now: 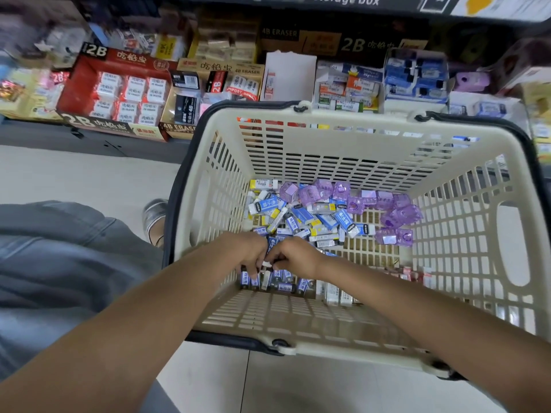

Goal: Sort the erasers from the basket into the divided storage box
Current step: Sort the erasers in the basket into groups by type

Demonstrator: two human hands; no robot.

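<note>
A cream plastic basket (pixel 465 234) with dark handles sits on the floor below me. Its bottom holds a heap of blue-and-white wrapped erasers (pixel 301 217) and several clear purple cased ones (pixel 396 210). Both my hands reach down into its near left corner. My left hand (pixel 249 253) is curled over a row of blue erasers (pixel 280 278), fingers pinching small pieces. My right hand (pixel 293 254) touches it, fingers closed on erasers too. What exactly each hand holds is partly hidden. The divided storage box (pixel 416 81) with blue erasers stands on the shelf behind the basket.
The low shelf carries a red 2B eraser box (pixel 116 87), tan 4B eraser boxes (pixel 235 70), a white box (pixel 290 76) and mixed eraser cartons (pixel 347 87). A grey-trousered leg (pixel 59 263) and a shoe (pixel 153 219) lie left of the basket on the tiled floor.
</note>
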